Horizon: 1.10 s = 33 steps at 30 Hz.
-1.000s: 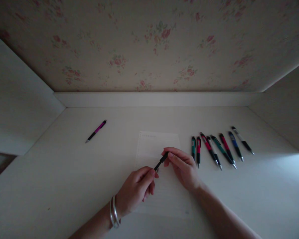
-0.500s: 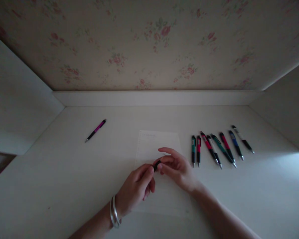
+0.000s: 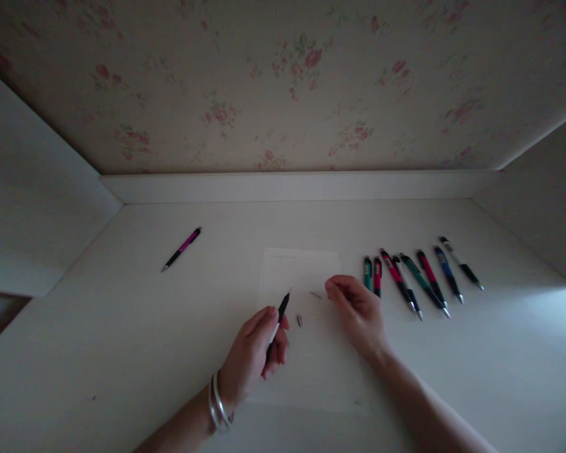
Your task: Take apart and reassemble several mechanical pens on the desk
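Observation:
My left hand [image 3: 257, 343] is closed around a pen [image 3: 283, 308] with a black grip and a white part of the barrel. The pen tilts up and to the right, its front end without a metal cone. A small silver pen tip [image 3: 299, 321] rests on the sheet of paper [image 3: 306, 377], just right of the pen. Farther up the sheet lies a thin greyish piece [image 3: 316, 294], too small to name surely. Beside it my right hand [image 3: 358, 314] has thumb and forefinger pinched together; whatever is between them, if anything, does not show.
Several pens [image 3: 427, 275] in green, red, blue and white lie in a row at the right, two partly behind my right hand. A purple pen [image 3: 182, 249] lies alone at the left. The white desk [image 3: 122, 327] ends at a back ledge [image 3: 292, 186] and side panels.
My hands have moved apart, the right one going right. The pen's black front end now shows in my left hand, and the silver tip is visible on the paper.

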### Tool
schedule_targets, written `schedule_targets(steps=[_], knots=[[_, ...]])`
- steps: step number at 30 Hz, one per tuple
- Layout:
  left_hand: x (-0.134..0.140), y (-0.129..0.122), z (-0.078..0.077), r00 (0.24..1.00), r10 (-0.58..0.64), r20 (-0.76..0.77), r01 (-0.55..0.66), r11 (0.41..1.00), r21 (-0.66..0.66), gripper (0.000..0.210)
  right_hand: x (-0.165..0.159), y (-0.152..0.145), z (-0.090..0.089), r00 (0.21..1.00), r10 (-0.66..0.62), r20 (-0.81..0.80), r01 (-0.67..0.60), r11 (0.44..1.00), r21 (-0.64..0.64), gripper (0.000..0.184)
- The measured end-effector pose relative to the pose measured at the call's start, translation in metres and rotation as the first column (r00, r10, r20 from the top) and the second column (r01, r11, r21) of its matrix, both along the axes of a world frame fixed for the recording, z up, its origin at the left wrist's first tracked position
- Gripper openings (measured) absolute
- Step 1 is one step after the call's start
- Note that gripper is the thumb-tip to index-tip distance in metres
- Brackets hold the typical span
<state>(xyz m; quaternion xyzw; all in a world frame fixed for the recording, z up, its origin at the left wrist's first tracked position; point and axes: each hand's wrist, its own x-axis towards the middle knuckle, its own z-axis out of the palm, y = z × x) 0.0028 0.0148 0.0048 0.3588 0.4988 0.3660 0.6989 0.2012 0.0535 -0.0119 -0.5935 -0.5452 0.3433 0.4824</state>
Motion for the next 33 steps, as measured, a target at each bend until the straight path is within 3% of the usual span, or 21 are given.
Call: schedule_targets(steps=[5, 10, 15, 22, 26, 29, 31, 33], knots=[[0.000, -0.001, 0.003, 0.999, 0.037, 0.007, -0.037, 0.999, -0.001, 0.039, -0.003, -0.005, 0.007, 0.963, 0.095, 0.253, -0.128, 0.984, 0.120, 0.013], [0.002, -0.001, 0.006, 0.991, 0.131, 0.036, -0.130, 0.991, -0.034, 0.038, -0.004, -0.009, 0.007, 0.859, 0.198, 0.472, -0.316, 0.930, 0.187, 0.012], [0.002, -0.001, 0.006, 0.988, 0.136, 0.078, -0.134, 0.991, -0.030, 0.042, 0.003, -0.004, 0.000, 0.872, 0.031, 0.489, -0.155, 0.964, 0.214, 0.016], [0.000, 0.001, 0.003, 0.989, 0.113, 0.098, -0.113, 0.994, -0.007, 0.033, 0.006, 0.001, -0.003, 0.857, 0.017, 0.515, -0.149, 0.965, 0.217, 0.014], [0.000, 0.001, -0.001, 0.993, 0.061, 0.102, -0.063, 0.998, 0.024, 0.033, -0.004, -0.008, 0.009, 0.934, 0.064, 0.353, -0.134, 0.975, 0.176, 0.012], [0.000, -0.001, -0.003, 0.996, -0.026, 0.087, 0.017, 0.995, 0.102, 0.033, -0.018, -0.019, 0.016, 0.985, 0.163, 0.049, -0.163, 0.987, -0.006, 0.020], [0.000, -0.003, -0.004, 0.995, -0.078, 0.065, 0.067, 0.986, 0.154, 0.033, -0.028, -0.023, 0.017, 0.965, 0.214, -0.149, -0.233, 0.965, -0.123, 0.023], [-0.001, -0.004, -0.006, 0.994, -0.097, 0.041, 0.088, 0.979, 0.184, 0.032, -0.035, -0.024, 0.017, 0.932, 0.262, -0.250, -0.312, 0.932, -0.186, 0.025]])
